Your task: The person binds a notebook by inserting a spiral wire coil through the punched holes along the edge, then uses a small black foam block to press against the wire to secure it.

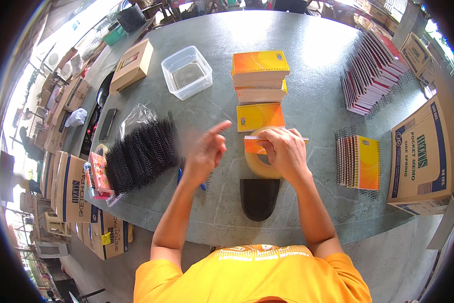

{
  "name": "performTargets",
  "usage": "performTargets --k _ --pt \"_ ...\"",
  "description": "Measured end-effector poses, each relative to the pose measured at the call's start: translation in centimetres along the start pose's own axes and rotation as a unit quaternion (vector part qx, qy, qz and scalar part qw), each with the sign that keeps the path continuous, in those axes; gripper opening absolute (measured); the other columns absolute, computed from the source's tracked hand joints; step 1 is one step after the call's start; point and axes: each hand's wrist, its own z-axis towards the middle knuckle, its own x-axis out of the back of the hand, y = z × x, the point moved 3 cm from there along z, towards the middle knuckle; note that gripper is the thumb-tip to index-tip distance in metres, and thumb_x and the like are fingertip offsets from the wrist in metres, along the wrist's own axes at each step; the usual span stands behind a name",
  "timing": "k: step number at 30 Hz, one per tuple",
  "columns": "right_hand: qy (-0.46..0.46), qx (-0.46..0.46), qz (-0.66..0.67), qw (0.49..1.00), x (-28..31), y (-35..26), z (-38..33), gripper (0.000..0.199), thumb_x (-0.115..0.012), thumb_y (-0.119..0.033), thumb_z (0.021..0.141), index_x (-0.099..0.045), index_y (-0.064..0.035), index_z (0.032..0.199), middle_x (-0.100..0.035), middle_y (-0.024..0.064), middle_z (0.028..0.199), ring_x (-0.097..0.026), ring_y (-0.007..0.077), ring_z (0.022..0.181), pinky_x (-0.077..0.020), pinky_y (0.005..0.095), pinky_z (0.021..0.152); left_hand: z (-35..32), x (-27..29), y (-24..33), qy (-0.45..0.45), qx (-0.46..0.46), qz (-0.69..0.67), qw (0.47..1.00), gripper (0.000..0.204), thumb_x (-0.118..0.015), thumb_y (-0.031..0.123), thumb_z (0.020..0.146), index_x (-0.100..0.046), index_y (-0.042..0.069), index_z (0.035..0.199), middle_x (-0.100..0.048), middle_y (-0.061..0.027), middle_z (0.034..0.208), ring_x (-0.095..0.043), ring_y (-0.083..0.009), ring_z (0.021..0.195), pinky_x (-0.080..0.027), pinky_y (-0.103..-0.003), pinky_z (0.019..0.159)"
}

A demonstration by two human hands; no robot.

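Observation:
My right hand [284, 150] grips a small orange notepad [253, 145] by its edge, holding it over a roll of clear tape [257, 165] on the grey table [312, 106]. My left hand [206, 150] hovers blurred to the left of the notepad, fingers apart, holding nothing. A pile of black spiral coils [142, 155] lies just left of that hand. A blue pen [180, 176] shows beneath my left wrist. A dark curved pad [258, 198] lies in front of the tape roll.
A stack of orange notepads [259, 76] and a single one [259, 115] lie beyond my hands. A clear plastic tub [186, 71] stands back left. Bound notepads [359, 161] lie right, more [373, 70] far right. Cardboard boxes [422, 151] flank the table.

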Motion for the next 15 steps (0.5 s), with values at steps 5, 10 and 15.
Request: performTargets --k 5,10,15 --pt "-0.009 -0.012 0.005 1.0 0.1 -0.2 0.1 0.009 -0.066 -0.01 0.071 -0.065 -0.01 0.08 -0.067 0.0059 0.077 -0.064 0.0221 0.079 -0.0451 0.036 0.076 0.1 -2.2 -1.8 0.012 -0.054 0.058 0.997 0.023 -0.057 0.009 0.09 -0.057 0.002 0.113 -0.061 0.0004 0.077 -0.053 -0.0066 0.063 -0.044 -0.018 0.059" --pt "-0.019 0.014 -0.017 1.0 0.2 -0.2 -0.1 0.021 -0.059 -0.009 0.077 -0.067 -0.0162 0.095 -0.069 0.0027 0.088 -0.064 0.0197 0.082 -0.0421 0.0324 0.07 -0.5 -2.8 -1.8 0.033 -0.071 0.149 0.986 0.012 -0.06 0.011 0.089 -0.063 0.001 0.097 -0.063 -0.0001 0.074 -0.055 -0.0056 0.068 -0.045 -0.019 0.063" --pt "-0.009 0.012 -0.008 1.0 0.3 -0.3 0.0 0.018 -0.061 -0.012 0.076 -0.069 -0.0161 0.091 -0.067 0.0043 0.077 -0.063 0.0204 0.078 -0.0442 0.0335 0.074 -0.4 -3.0 -1.5 0.024 -0.029 0.209 0.977 0.021 -0.053 0.02 0.094 -0.063 0.002 0.092 -0.061 -0.0011 0.066 -0.053 -0.0055 0.056 -0.043 -0.02 0.053"
